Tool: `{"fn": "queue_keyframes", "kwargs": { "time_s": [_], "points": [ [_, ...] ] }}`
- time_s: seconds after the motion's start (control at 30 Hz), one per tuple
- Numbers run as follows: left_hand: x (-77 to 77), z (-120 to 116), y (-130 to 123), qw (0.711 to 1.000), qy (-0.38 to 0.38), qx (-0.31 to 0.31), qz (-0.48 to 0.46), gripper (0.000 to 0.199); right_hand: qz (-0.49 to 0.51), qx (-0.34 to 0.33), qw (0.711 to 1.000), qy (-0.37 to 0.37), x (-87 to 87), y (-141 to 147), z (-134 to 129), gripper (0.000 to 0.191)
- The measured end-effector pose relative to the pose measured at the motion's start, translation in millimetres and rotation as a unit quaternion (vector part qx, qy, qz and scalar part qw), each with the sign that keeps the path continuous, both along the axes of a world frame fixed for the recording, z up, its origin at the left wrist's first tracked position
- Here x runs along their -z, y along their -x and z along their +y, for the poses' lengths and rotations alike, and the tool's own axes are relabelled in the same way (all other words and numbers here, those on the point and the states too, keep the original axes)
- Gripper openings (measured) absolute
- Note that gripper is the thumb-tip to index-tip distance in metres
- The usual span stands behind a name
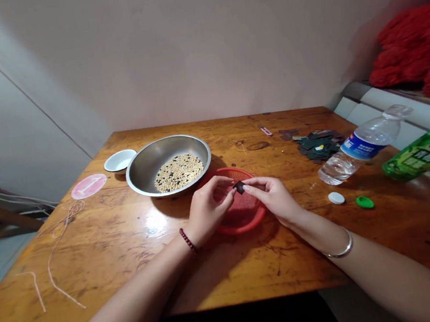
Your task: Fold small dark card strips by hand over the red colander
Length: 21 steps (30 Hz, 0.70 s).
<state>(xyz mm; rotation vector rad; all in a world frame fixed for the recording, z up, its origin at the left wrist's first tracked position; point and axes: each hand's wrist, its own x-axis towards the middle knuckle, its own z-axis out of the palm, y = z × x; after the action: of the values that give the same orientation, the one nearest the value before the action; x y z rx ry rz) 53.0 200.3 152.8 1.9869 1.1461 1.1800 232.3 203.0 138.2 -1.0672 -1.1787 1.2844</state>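
Observation:
My left hand [209, 204] and my right hand [274, 199] meet above a red mesh basket [242, 230]. Between their fingertips they pinch a small dark flat piece [239, 187]; its exact kind is too small to make out. Both hands are closed on it, thumbs towards me. Part of the basket is hidden behind the hands. Just beyond my left hand stands a wide metal bowl [142, 165] with pale and black beans [180, 172] spread over its bottom.
Left of the bowl are a white dish [120, 160], a pink oval marked 1 [89, 186] and loose string [50, 267]. On the right lie a dark pile of flat pieces [318, 147], a clear bottle [359, 147], a green bottle [423, 152], a white cap [336, 198] and a green cap [364, 202].

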Motion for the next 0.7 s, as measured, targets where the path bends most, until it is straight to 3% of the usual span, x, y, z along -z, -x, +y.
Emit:
{"fn": "queue_keyframes", "kwargs": {
  "time_s": [0.33,0.6,0.7],
  "points": [
    [0.5,2.8,1.4,0.997,-0.069,0.024,0.015,0.013,-0.001,-0.008,1.0,-0.009,2.3,-0.8,0.4,0.024],
    [0.8,3.4,0.8,0.998,-0.054,0.022,0.009,0.01,0.002,-0.004,1.0,-0.002,0.1,0.6,0.3,0.024],
    [-2.5,5.3,1.4,0.999,-0.002,0.02,-0.043,0.015,0.005,0.001,1.0,0.002,-1.2,0.7,-0.1,0.025]
  ]
}}
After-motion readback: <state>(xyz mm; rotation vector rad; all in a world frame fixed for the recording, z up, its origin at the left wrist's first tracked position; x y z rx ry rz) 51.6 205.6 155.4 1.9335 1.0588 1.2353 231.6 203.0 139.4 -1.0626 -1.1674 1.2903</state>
